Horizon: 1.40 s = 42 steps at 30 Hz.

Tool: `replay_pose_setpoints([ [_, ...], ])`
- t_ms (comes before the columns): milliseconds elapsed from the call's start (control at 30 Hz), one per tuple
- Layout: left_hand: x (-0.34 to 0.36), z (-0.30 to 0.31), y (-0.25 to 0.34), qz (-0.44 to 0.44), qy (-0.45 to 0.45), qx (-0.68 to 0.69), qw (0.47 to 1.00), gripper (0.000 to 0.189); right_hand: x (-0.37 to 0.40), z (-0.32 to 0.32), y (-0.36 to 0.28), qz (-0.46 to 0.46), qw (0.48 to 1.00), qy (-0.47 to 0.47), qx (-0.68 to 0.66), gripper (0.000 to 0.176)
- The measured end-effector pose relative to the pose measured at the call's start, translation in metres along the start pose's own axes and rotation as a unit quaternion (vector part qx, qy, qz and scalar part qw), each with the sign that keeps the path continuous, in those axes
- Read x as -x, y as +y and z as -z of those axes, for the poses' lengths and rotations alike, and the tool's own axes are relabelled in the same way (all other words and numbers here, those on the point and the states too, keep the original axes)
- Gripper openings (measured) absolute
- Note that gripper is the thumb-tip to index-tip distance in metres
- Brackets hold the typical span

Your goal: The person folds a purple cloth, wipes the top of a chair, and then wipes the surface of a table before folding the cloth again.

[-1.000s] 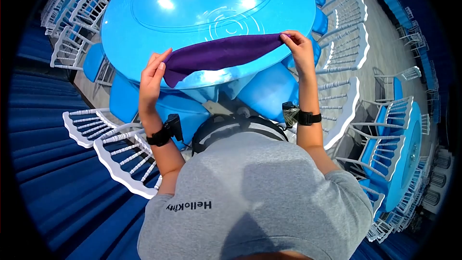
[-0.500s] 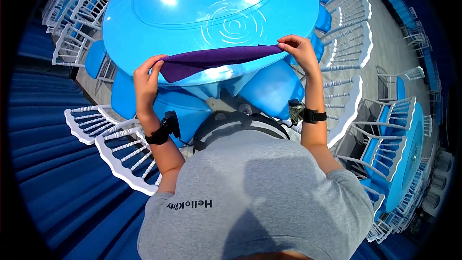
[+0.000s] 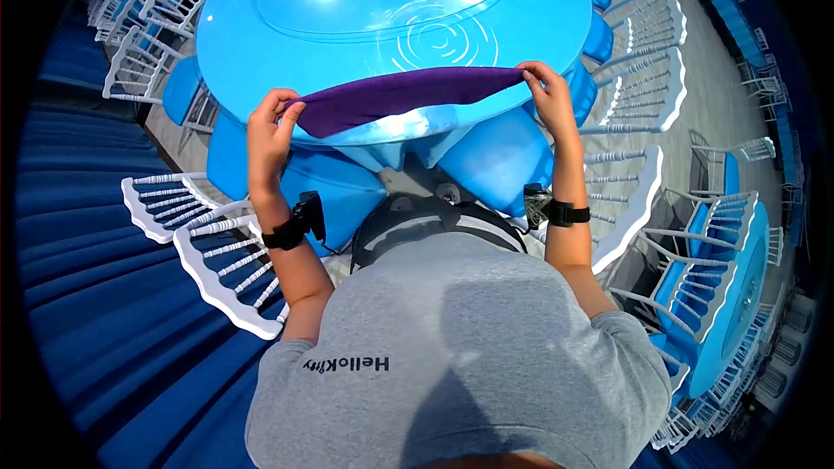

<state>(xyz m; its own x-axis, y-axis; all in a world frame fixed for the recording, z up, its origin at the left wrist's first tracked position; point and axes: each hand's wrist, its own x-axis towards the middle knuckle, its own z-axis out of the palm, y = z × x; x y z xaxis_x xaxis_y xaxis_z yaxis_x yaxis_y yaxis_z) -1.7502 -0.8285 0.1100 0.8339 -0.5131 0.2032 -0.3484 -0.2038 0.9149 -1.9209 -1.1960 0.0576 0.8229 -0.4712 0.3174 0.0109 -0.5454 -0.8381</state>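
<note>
A folded purple cloth napkin (image 3: 408, 97) stretches between my two hands, above the near edge of the round blue table (image 3: 321, 61). My left hand (image 3: 274, 126) pinches its left end between thumb and fingers. At the other end, my right hand (image 3: 547, 97) grips a corner with its fingertips. The cloth's upper edge runs nearly straight, bowing slightly upward, while its lower part hangs loose toward the left. A pattern of white curved lines (image 3: 440, 35) shows on the tabletop just beyond the cloth.
A clear round turntable (image 3: 287, 9) with small shiny pieces stands mid-table. White chairs (image 3: 647, 95) with blue seats (image 3: 495, 165) ring the table. A second blue table (image 3: 725, 313) is at the right, and dark blue pleated fabric (image 3: 78, 234) lies along the left.
Both hands have shifted slightly to the right with the napkin. Its upper edge now bows more and its hanging part looks shallower and smoother. The view has shifted a little.
</note>
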Motion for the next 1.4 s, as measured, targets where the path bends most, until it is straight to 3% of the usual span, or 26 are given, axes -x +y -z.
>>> replay_pose_setpoints([
  [33, 0.0, -0.001, -0.006, -0.001, 0.0, 0.0, 1.0, 0.009, -0.001, -0.001, 0.002, 0.001, 1.0, 0.001, 0.0, 0.011],
  [100, 0.0, -0.005, -0.007, 0.002, -0.04, 0.106, 0.994, 0.011, -0.001, -0.003, 0.004, -0.058, 0.988, -0.011, -0.141, 0.012],
  [133, 0.0, -0.007, -0.007, 0.002, -0.04, 0.106, 0.994, 0.011, -0.001, -0.002, 0.004, -0.057, 0.988, -0.011, -0.141, 0.012],
  [200, 0.001, -0.012, -0.003, 0.004, -0.023, 0.08, 0.997, 0.014, -0.001, 0.0, -0.001, -0.096, 0.957, -0.031, -0.271, 0.011],
  [333, 0.002, -0.008, -0.006, 0.013, -0.053, 0.082, 0.995, 0.017, -0.003, 0.002, 0.008, -0.092, 0.943, -0.053, -0.316, 0.01],
  [400, 0.001, -0.006, -0.015, 0.036, -0.098, 0.098, 0.99, 0.014, -0.004, 0.003, 0.008, -0.154, 0.892, -0.075, -0.419, 0.008],
  [500, -0.002, -0.021, -0.018, 0.059, -0.052, 0.13, 0.988, 0.01, -0.006, 0.001, 0.002, -0.147, 0.855, -0.147, -0.476, 0.009],
  [533, -0.006, -0.03, -0.018, 0.058, -0.049, 0.13, 0.989, 0.01, -0.003, -0.006, -0.003, -0.149, 0.859, -0.135, -0.471, 0.014],
  [600, -0.013, -0.055, -0.003, -0.069, 0.047, 0.126, 0.988, 0.006, -0.003, -0.016, -0.033, -0.131, 0.894, -0.159, -0.398, 0.02],
  [633, -0.012, -0.059, 0.01, 0.009, 0.039, 0.126, 0.991, 0.008, -0.005, -0.022, -0.046, -0.096, 0.905, -0.192, -0.368, 0.022],
  [700, -0.016, -0.07, 0.034, 0.003, 0.031, 0.043, 0.999, 0.013, -0.009, -0.031, -0.075, -0.042, 0.917, -0.243, -0.313, 0.024],
  [767, -0.022, -0.083, 0.042, 0.001, 0.021, 0.029, 0.999, 0.015, -0.011, -0.045, -0.096, 0.007, 0.945, -0.218, -0.243, 0.02],
  [867, -0.025, -0.098, 0.052, 0.014, -0.027, 0.125, 0.992, 0.015, -0.014, -0.058, -0.117, 0.129, 0.976, -0.145, -0.095, 0.017],
  [1033, -0.02, -0.1, 0.055, 0.039, -0.125, 0.21, 0.969, 0.021, -0.019, -0.064, -0.126, 0.258, 0.96, -0.101, -0.051, 0.013],
  [1167, -0.014, -0.103, 0.063, 0.079, -0.178, 0.26, 0.946, 0.03, -0.019, -0.062, -0.122, 0.296, 0.947, -0.119, -0.048, 0.013],
  [1300, -0.012, -0.103, 0.066, 0.113, -0.194, 0.284, 0.932, 0.033, -0.017, -0.065, -0.116, 0.238, 0.955, -0.126, -0.126, 0.011],
  [1400, -0.013, -0.103, 0.065, 0.091, -0.237, 0.386, 0.887, 0.024, -0.017, -0.067, -0.113, 0.214, 0.958, -0.119, -0.152, 0.013],
])
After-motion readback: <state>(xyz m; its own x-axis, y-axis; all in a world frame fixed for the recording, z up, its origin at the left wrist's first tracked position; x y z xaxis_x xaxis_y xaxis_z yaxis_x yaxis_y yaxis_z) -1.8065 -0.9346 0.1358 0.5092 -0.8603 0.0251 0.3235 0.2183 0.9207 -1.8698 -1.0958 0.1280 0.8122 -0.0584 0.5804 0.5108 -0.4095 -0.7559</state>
